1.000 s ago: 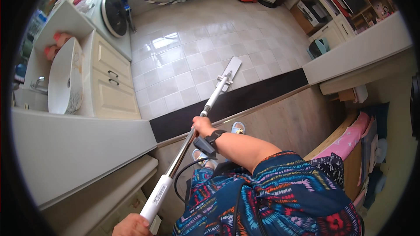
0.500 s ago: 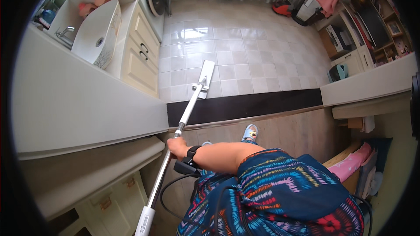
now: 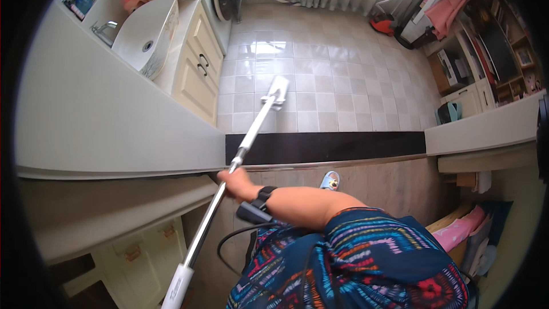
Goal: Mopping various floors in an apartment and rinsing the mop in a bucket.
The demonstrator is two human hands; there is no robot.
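Observation:
My right hand (image 3: pixel 235 184) is closed around the silver shaft of a flat mop (image 3: pixel 205 217), with a black strap on its wrist. The shaft slants from the white grip (image 3: pixel 178 287) at the lower left up to the white mop head (image 3: pixel 278 92). That head is on the pale tiled floor (image 3: pixel 331 80), beyond a dark threshold strip (image 3: pixel 326 147), and looks smeared by motion. My left hand is out of view; the lower end of the grip runs past the picture's edge.
A cream cabinet (image 3: pixel 194 74) with a white basin (image 3: pixel 134 46) stands left of the tiles. A red vacuum cleaner (image 3: pixel 383 23) sits at the back right, near shelves (image 3: pixel 517 51). White wall ends (image 3: pixel 114 103) flank the doorway. My slippered foot (image 3: pixel 330 181) is on wood flooring.
The mop head has slid farther from the dark threshold, away from me. My right hand keeps its hold on the shaft. The whole view has shifted slightly.

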